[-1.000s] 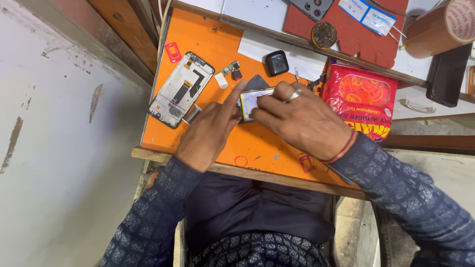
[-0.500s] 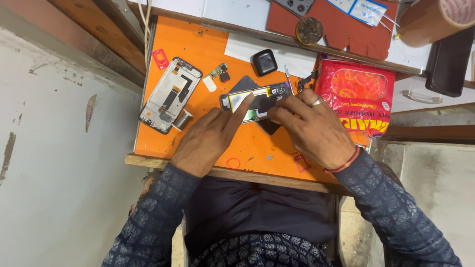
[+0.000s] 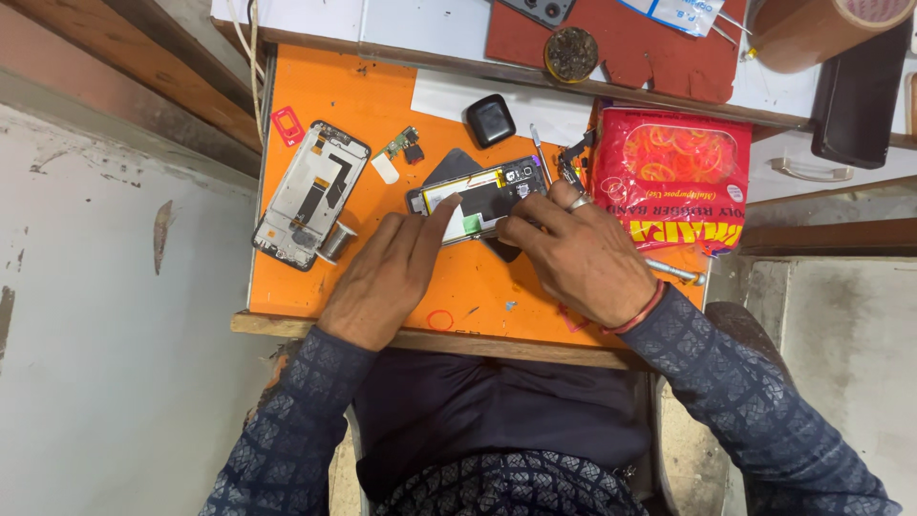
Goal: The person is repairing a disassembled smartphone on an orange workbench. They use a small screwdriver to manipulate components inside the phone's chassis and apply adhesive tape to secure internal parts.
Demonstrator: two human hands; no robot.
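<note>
An opened phone [image 3: 482,196] with its back off lies flat on the orange mat [image 3: 334,86], on top of a dark cover. My left hand [image 3: 387,277] rests on the mat with the forefinger pressing the phone's left end near the white strip. My right hand [image 3: 578,258], a ring on one finger and a red band at the wrist, pinches the phone's right part by the camera end. Thin tweezers [image 3: 540,153] lie just above the phone.
A stripped phone frame [image 3: 310,191] and a small metal cylinder [image 3: 336,241] lie left. A small circuit part [image 3: 406,145], a black square case [image 3: 490,119], a red bag of rubber bands [image 3: 673,177], a round tin [image 3: 571,53] and a tape roll [image 3: 812,29] sit around. The table's wooden front edge [image 3: 458,339] is close to my body.
The phone, held up on edge between both hands a second ago, now lies flat on the mat. My left forefinger has stretched onto its left end; my right fingers stay at the right end.
</note>
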